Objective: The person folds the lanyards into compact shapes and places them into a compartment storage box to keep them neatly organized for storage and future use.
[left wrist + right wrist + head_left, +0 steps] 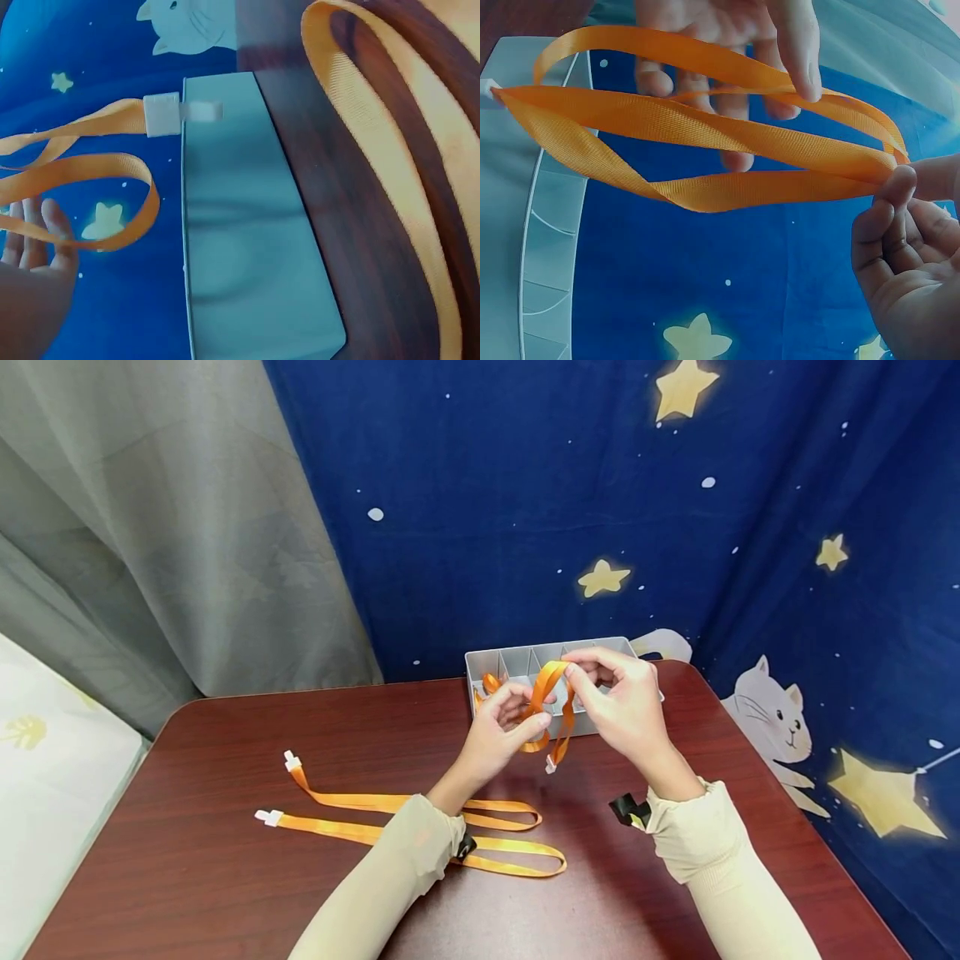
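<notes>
Both hands hold an orange lanyard (550, 681) in the air, in front of and over a grey compartment box (480, 662). My right hand (626, 702) pinches the folded top of the band between thumb and fingertips, plain in the right wrist view. A loop of the same band runs between the thumb and fingers of my left hand (712, 22), whose other fingers are spread behind it. The lanyard's white clip (163, 114) hangs at its lower end, overlapping the box's side in the left wrist view.
Two more lanyards lie stretched out on the dark red table (225, 893), their white clips (268, 817) to the left; the left forearm crosses over them. Orange band (491, 683) shows in the box's left compartment. A blue star-printed curtain (487, 527) hangs behind the table.
</notes>
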Demonstrator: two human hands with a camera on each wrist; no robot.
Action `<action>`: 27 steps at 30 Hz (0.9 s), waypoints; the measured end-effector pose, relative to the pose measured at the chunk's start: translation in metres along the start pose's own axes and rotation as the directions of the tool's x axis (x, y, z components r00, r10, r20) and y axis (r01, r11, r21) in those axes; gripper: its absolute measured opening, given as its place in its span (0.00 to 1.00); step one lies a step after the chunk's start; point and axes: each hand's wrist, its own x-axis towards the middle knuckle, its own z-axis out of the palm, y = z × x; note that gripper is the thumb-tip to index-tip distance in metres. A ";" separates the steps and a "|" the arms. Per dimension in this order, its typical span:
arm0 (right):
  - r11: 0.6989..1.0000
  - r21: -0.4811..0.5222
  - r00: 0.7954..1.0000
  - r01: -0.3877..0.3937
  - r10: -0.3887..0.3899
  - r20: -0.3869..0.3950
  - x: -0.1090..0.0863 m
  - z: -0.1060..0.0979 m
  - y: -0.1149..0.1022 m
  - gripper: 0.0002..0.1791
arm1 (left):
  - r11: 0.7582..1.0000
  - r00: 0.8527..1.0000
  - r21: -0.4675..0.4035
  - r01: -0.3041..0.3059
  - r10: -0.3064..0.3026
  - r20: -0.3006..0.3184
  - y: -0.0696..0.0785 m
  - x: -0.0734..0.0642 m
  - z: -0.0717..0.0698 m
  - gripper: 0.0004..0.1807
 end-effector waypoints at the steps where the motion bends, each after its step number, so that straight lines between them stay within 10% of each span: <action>1: 1.000 -0.006 1.000 -0.003 0.003 -0.004 0.000 0.000 0.000 0.07 | 1.000 1.000 0.003 -0.017 0.017 -0.019 0.000 -0.001 0.001 0.09; 27: 1.000 0.016 0.999 0.014 -0.015 0.043 -0.002 0.007 -0.001 0.06 | 0.999 0.999 0.045 0.024 -0.026 0.044 -0.004 0.004 0.007 0.05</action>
